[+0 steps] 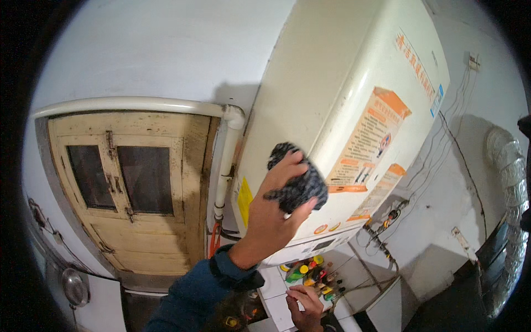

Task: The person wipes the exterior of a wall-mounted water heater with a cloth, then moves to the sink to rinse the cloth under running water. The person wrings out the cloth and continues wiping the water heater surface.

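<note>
My left hand (271, 203), in a dark blue sleeve, holds a crumpled dark grey and black cloth (303, 186). The cloth lies against the rounded front edge of a cream wall-mounted appliance (311, 91), left of its large orange and white sticker (367, 137). Some of my fingers are over the cloth, with the thumb at its lower right side. Lower down, below the appliance, my right hand (306, 306) is raised with loosely bent fingers and nothing visible in it. A yellow label (244, 201) is on the appliance's left side.
Bottles with coloured caps (305, 274) stand on white tiles under the appliance. A white pipe (226, 162) runs beside a worn wooden shutter (145, 178). Wires and a valve (392, 216) are on the right wall, near a foil duct (512, 178). A metal strainer (75, 287) hangs lower left.
</note>
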Available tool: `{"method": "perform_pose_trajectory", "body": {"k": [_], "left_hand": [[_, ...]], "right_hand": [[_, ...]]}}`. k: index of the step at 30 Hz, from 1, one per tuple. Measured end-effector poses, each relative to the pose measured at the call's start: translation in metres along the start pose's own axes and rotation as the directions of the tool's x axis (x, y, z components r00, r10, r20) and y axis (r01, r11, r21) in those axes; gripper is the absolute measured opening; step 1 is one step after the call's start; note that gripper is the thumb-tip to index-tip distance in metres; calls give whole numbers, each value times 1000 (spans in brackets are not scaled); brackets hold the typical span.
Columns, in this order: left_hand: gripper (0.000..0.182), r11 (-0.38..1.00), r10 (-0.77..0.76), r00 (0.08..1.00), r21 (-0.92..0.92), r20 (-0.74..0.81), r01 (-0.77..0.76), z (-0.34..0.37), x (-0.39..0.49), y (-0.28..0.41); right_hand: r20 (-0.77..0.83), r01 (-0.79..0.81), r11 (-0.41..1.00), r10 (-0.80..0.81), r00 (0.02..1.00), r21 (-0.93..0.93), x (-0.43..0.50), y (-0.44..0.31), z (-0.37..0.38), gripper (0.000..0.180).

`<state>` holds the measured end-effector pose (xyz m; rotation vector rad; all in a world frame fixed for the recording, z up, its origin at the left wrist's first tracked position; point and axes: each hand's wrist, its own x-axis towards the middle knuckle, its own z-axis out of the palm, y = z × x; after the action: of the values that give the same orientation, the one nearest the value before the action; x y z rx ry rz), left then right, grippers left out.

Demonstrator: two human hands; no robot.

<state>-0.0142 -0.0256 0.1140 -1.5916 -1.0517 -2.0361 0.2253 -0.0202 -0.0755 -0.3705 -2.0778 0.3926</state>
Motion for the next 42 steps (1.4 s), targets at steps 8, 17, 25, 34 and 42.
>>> {"method": "perform_pose_trajectory", "body": {"k": [8,17,25,34,42], "left_hand": [[59,947,-307,943,137,126,289,-29,-148,-21],[60,931,-350,932,145,94,335,-35,-210,-37],[69,992,-34,999,123,36,29,-5,-83,-17],[73,986,-129,989,-102,69,135,-6,-61,-16],[64,855,-507,857,-77,90,513,-29,-232,-38]], "right_hand": [[216,-295,955,284,934,20,-37,15,5,20],[389,-314,949,289,874,-1,-58,28,15,21],[272,-224,963,178,946,149,-61,32,11,17],[251,7,979,-60,966,206,-94,66,24,31],[400,-21,995,-20,916,98,-71,69,32,13]]}}
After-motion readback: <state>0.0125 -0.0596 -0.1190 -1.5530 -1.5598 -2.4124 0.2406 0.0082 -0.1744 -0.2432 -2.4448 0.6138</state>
